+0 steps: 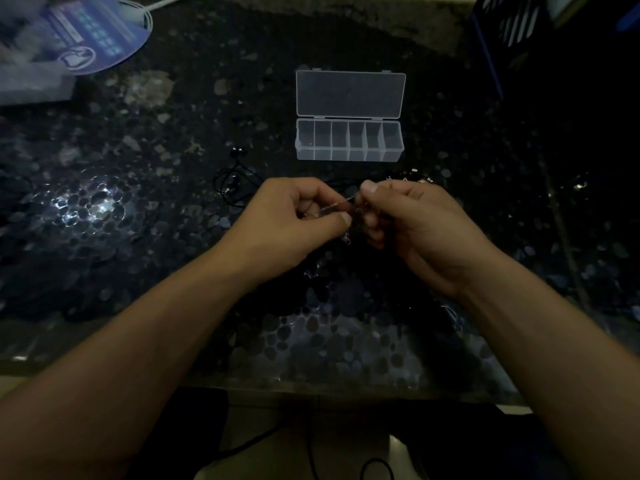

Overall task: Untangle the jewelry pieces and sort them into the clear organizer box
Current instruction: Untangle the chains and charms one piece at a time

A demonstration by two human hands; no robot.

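Note:
A thin silver chain (337, 204) stretches between my two hands above the dark speckled table. My left hand (294, 220) pinches one end between thumb and curled fingers. My right hand (408, 220) pinches the other end, where a dark tangle hangs. A small clasp (347, 241) dangles below my left thumb. The clear organizer box (349, 154) lies open just beyond my hands, its several compartments look empty and its lid (349, 94) is folded back. More beaded jewelry (412, 176) lies behind my right hand, partly hidden.
A black cord piece with dark beads (232, 183) lies left of my hands. A round blue printed fan (93, 36) and a pale box (34, 84) sit at the far left. A dark blue crate (512, 29) stands at the far right. The table's near edge (311, 389) runs below my forearms.

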